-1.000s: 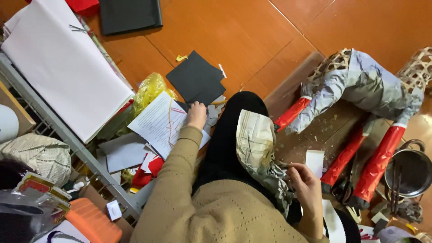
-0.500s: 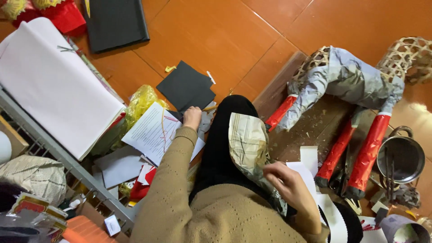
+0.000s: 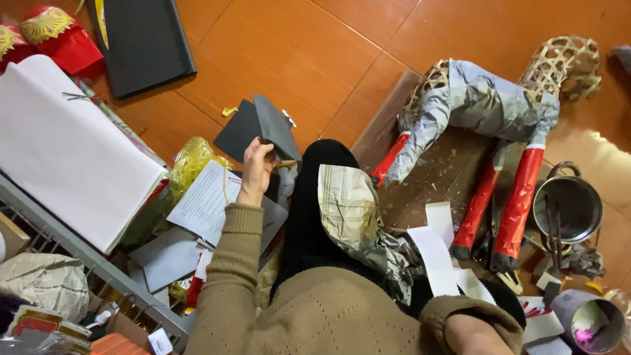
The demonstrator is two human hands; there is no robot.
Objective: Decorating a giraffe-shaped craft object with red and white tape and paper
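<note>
My left hand [image 3: 256, 167] is raised above the floor and pinches the lower edge of a dark grey paper sheet [image 3: 276, 128], lifting it off a second dark sheet [image 3: 236, 128]. Just below that hand lies a printed white page [image 3: 204, 204]. Of my right hand [image 3: 474, 336] only a patch of skin past the brown sleeve cuff shows at the bottom edge, and its fingers are hidden. White paper strips [image 3: 434, 256] lie beside it. A crumpled patterned paper [image 3: 351, 210] rests on my black-clad lap.
A woven animal frame [image 3: 483, 102], partly covered in grey paper and with red legs [image 3: 519, 204], lies on a board at right. Nearby are a metal pot [image 3: 568, 207] and a purple cup [image 3: 588, 322]. At left are a white paper stack [image 3: 66, 164], a black folder [image 3: 148, 43] and a metal rack [image 3: 85, 263].
My left hand left the printed page, reached up and took hold of the dark grey sheet. My right hand dropped from the white strip toward the bottom edge.
</note>
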